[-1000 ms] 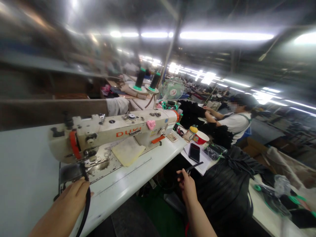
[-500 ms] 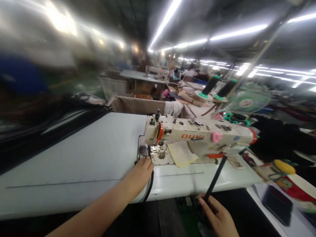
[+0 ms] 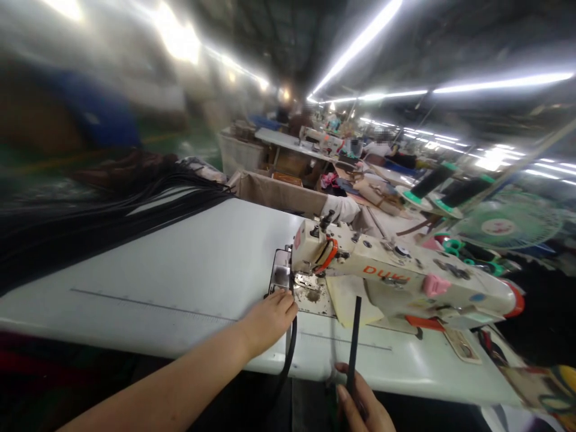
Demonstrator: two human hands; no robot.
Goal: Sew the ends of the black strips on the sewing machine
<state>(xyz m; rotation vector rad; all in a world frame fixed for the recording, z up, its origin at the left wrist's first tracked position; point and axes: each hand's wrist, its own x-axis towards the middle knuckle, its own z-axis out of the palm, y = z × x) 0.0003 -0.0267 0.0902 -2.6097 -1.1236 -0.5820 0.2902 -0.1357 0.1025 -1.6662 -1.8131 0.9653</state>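
Flat, narrow black strip [image 3: 355, 336] pinched in the right hand [image 3: 363, 401], its free end pointing up, before a cream sewing machine [image 3: 387, 258].
The left hand [image 3: 270, 321] lies palm down on the white desk [image 3: 202, 258] by the needle area, fingers together over a thin, curved black band [image 3: 290, 354] running over the desk's edge; whether they grip it is hidden. Pale yellow cloth [image 3: 339, 294] lies beyond the right hand; long black strips [image 3: 112, 219] are heaped beyond and left of the left hand.

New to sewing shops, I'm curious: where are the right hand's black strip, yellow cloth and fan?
Black strip [image 3: 354, 342], head view: raised part.
Yellow cloth [image 3: 344, 301], head view: near middle.
Fan [image 3: 498, 227], head view: hub.
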